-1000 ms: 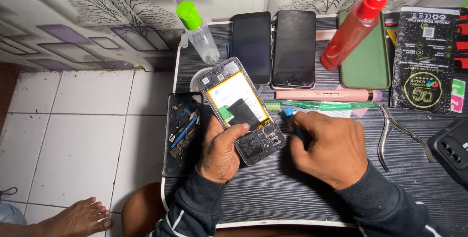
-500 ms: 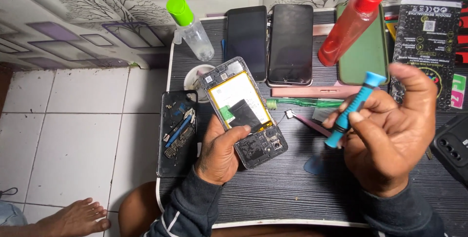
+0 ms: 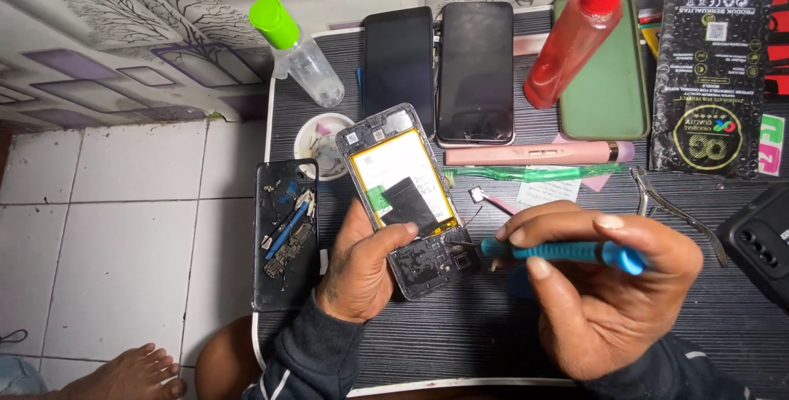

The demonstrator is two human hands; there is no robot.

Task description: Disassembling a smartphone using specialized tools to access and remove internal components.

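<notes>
An opened phone (image 3: 400, 182) with its back off lies on the dark ribbed table (image 3: 460, 334), showing a white battery and a black flex patch. My left hand (image 3: 362, 264) grips its lower left edge, thumb across the bottom board. My right hand (image 3: 596, 285) holds a blue screwdriver (image 3: 567, 252) level, its thin metal tip touching the phone's lower right corner.
A removed back cover (image 3: 285, 231) with loose parts lies left of the phone. Behind are a small white dish (image 3: 320, 141), a clear bottle with green cap (image 3: 300, 50), two dark phones (image 3: 440, 67), a red spray bottle (image 3: 579, 30), a green case (image 3: 612, 79), a pink tool (image 3: 534, 153), pliers (image 3: 670, 207).
My right hand lifted the blue screwdriver off the table, then turned it level and brought its tip down to the phone's lower corner. My left hand kept its hold.
</notes>
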